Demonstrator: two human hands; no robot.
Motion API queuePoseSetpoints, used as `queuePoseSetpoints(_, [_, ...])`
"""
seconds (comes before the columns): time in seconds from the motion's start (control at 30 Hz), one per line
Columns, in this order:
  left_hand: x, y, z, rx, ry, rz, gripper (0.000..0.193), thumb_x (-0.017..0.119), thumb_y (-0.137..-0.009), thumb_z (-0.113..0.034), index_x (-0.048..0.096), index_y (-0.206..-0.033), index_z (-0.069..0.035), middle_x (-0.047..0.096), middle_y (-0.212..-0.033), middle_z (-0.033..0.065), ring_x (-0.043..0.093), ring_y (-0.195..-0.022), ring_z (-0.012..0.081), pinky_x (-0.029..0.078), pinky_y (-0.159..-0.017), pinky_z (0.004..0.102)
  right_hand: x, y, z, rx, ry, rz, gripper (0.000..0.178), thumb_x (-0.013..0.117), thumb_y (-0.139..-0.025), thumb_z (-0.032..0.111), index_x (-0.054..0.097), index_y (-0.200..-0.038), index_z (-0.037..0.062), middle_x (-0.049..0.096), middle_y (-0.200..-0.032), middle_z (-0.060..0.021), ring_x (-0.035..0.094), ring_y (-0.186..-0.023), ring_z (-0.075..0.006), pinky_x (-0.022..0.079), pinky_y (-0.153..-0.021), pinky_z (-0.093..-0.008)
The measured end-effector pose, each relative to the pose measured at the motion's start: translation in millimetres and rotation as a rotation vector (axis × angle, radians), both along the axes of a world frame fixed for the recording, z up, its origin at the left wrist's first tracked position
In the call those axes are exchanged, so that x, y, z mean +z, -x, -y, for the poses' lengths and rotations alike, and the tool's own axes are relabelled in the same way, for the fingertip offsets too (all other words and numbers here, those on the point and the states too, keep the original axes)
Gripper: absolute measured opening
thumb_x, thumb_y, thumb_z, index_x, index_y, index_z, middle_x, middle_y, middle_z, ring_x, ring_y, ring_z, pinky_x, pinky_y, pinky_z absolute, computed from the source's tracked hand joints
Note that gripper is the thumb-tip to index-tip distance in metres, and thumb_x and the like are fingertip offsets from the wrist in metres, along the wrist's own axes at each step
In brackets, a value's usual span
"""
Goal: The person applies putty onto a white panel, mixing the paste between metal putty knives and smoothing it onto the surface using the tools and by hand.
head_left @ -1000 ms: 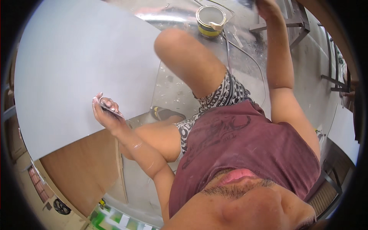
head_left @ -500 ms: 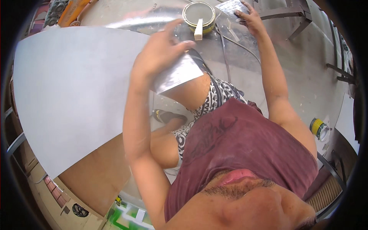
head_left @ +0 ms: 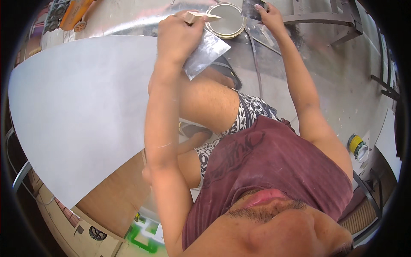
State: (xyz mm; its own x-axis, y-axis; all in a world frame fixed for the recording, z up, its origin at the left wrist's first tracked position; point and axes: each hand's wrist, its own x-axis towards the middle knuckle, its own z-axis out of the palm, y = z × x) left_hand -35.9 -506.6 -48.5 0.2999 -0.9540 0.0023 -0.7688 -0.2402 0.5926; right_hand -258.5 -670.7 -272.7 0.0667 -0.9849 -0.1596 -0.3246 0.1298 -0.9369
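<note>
My left hand (head_left: 179, 38) closes round a pale wooden stick (head_left: 197, 17), and a flat metal spreader plate (head_left: 207, 53) juts out below the same fingers. The stick's far tip reaches over the rim of a round can (head_left: 226, 36) of grey paste; whether it touches the paste I cannot tell. On the can's other side, my right hand (head_left: 271, 19) grips a second metal spreader plate (head_left: 251, 10), darker and close to the rim.
A large white panel (head_left: 85, 107) lies to the left. A dark metal frame (head_left: 317, 19) stands at the far right, with a cable (head_left: 256, 64) on the floor. Another small can (head_left: 358, 147) lies at right. An orange wheeled machine (head_left: 75, 15) is at far left.
My left hand has moved up and taken hold of the stick, which was standing in the can. The right hand's plate has turned and come nearer the can.
</note>
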Motion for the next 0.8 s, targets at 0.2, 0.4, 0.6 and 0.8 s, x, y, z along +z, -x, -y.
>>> queuePoseSetpoints(0.2, [1.9,-0.3,-0.8,0.185,0.052,0.133,0.036,0.073,-0.083,-0.037,0.076,-0.092,-0.001,0.073,-0.078,0.0175,0.071,-0.074,0.0305,0.054,-0.072,0.0377,6.3,-78.7,8.3,0.438,0.050,-0.282,0.025,0.061,-0.087,0.023,0.070,-0.095,0.0010,0.071,-0.087,-0.0187,0.069,-0.073,-0.0301,0.057,-0.071,-0.0401])
queuePoseSetpoints(0.4, [9.7,-4.4,3.3,0.243,0.045,0.136,0.037,0.072,-0.084,-0.035,0.075,-0.088,0.002,0.072,-0.076,0.0179,0.071,-0.072,0.0326,0.054,-0.072,0.0384,-2.1,-145.3,27.4,0.641,0.158,-0.703,0.032,0.057,-0.079,0.017,0.072,-0.102,0.0000,0.068,-0.105,-0.0286,0.068,-0.098,-0.0413,0.056,-0.083,-0.0478])
queuePoseSetpoints(0.6, [0.9,-25.9,-7.1,0.357,-0.075,0.079,0.039,0.072,-0.084,-0.035,0.073,-0.084,0.004,0.071,-0.072,0.0174,0.070,-0.069,0.0317,0.054,-0.071,0.0387,-13.2,-174.0,7.5,0.845,0.107,-0.887,0.029,0.059,-0.085,0.013,0.072,-0.107,0.0007,0.072,-0.106,-0.0216,0.071,-0.097,-0.0325,0.056,-0.086,-0.0417])
queuePoseSetpoints(0.8, [-1.7,-20.2,2.2,0.312,-0.099,0.070,0.034,0.072,-0.084,-0.031,0.074,-0.086,0.002,0.072,-0.073,0.0168,0.070,-0.069,0.0323,0.055,-0.070,0.0390,-86.0,-167.6,24.6,0.788,0.031,-0.935,0.030,0.057,-0.087,0.018,0.074,-0.106,0.0025,0.071,-0.112,-0.0214,0.070,-0.101,-0.0357,0.055,-0.087,-0.0453])
